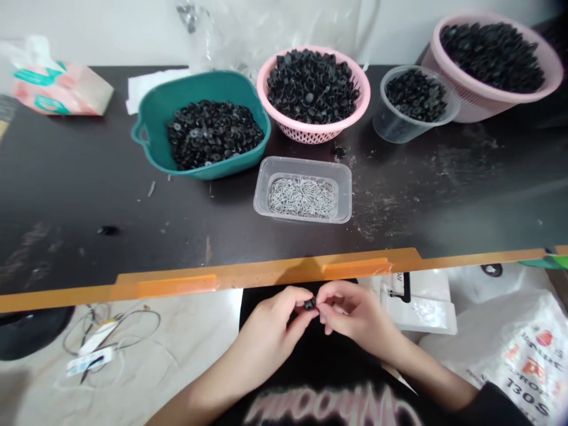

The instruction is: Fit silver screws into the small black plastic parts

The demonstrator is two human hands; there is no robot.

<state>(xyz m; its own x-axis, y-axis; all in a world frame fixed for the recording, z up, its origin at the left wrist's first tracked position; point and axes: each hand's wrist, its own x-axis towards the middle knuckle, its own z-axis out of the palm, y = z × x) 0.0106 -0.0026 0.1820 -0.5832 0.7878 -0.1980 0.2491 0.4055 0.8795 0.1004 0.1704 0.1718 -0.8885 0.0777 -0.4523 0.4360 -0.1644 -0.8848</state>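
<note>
My left hand (271, 322) and my right hand (350, 316) meet just below the table's front edge, over my lap. Both pinch one small black plastic part (309, 305) between their fingertips. On the dark table ahead sits a clear tray of small metal pins (303, 197). Behind it stand a teal basin of flat black washers (208, 133) and a pink basket of black caps (313, 86). A clear round tub (412, 97) and a larger pink basket (490, 50) at the right also hold black parts.
The table's orange taped front edge (266, 273) runs just above my hands. A tissue pack (57, 89) lies at the back left, with clear plastic bags at the back. Printed bags (519, 343) lie on the floor to my right, cables (102, 343) to my left.
</note>
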